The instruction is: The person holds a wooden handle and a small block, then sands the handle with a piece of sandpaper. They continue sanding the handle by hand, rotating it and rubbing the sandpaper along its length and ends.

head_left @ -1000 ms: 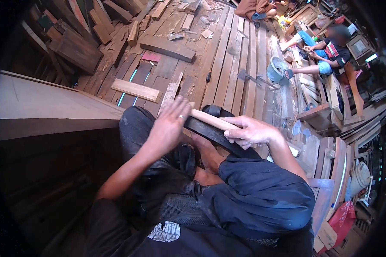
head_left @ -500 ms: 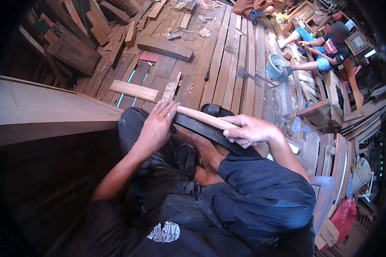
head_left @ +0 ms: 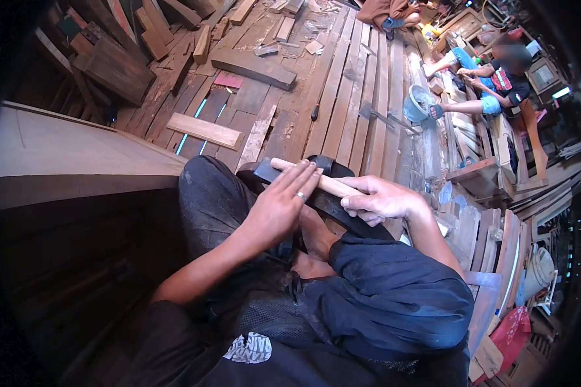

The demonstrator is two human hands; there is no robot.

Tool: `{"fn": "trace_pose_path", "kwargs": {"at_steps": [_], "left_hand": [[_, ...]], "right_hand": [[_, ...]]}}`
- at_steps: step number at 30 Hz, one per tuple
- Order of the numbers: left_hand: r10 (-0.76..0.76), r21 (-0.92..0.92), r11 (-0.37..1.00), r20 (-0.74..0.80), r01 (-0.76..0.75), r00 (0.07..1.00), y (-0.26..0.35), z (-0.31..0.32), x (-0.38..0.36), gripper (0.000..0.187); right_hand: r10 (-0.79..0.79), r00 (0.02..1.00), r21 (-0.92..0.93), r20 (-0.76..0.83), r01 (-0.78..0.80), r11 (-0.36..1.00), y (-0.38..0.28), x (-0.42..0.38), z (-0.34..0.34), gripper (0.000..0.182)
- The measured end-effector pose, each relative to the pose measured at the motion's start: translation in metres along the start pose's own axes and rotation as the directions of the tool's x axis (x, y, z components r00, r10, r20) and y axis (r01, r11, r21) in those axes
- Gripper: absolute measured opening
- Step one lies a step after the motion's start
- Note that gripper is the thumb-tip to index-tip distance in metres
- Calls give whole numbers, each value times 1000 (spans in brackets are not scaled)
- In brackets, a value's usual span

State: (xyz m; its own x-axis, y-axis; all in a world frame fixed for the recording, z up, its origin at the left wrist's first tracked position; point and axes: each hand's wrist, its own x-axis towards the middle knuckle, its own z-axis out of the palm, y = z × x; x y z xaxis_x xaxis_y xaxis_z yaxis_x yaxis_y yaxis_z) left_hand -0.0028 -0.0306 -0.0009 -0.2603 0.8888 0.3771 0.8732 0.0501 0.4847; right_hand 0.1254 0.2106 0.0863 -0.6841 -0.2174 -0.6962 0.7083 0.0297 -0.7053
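A pale wooden stick (head_left: 332, 186) lies slantwise over a long dark bar (head_left: 342, 209) above my lap. My right hand (head_left: 384, 198) is closed around the stick's near right end, thumb on top. My left hand (head_left: 284, 200), with a ring on one finger, lies across the stick with its fingers stretched out flat and close together. Left of these fingers the stick's far end pokes out. Whatever is under the left palm, and its thumb, are hidden. The dark bar runs beneath both hands, its right end near my knee.
Planks and wood scraps (head_left: 255, 69) lie on the slatted floor, with a light board (head_left: 204, 131) nearer me. A large pale panel (head_left: 77, 155) stands at my left. Further off are a hatchet-like tool (head_left: 374, 114), a grey bucket (head_left: 416, 103) and a seated person (head_left: 497, 80).
My left hand has slid rightward along the stick towards my right hand, uncovering the stick's far end. The right hand keeps its hold, almost unmoved.
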Motion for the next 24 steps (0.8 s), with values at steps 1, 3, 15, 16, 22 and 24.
{"fn": "trace_pose_path", "kwargs": {"at_steps": [1, 3, 15, 16, 22, 24], "left_hand": [[12, 57, 998, 7, -12, 1000, -4, 0, -2, 78], [32, 173, 984, 15, -34, 999, -20, -2, -6, 78], [-84, 26, 996, -29, 85, 996, -10, -2, -1, 76], [-125, 34, 991, -50, 127, 991, -21, -7, -4, 76], [16, -72, 997, -84, -22, 996, 10, 15, 12, 75], [47, -167, 984, -97, -63, 994, 40, 24, 16, 74]], "right_hand": [[1, 1000, 7, -4, -1, 1000, 1, 0, 1, 64], [4, 1000, 12, -9, -4, 1000, 0, 0, 2, 63], [-14, 1000, 13, 12, 14, 1000, 3, 1, -2, 60], [-19, 999, 30, 28, 18, 999, 3, 2, -4, 61], [14, 1000, -10, -21, -14, 1000, 2, 5, 4, 39], [42, 999, -4, -16, -42, 999, 7, 5, 2, 26]]}}
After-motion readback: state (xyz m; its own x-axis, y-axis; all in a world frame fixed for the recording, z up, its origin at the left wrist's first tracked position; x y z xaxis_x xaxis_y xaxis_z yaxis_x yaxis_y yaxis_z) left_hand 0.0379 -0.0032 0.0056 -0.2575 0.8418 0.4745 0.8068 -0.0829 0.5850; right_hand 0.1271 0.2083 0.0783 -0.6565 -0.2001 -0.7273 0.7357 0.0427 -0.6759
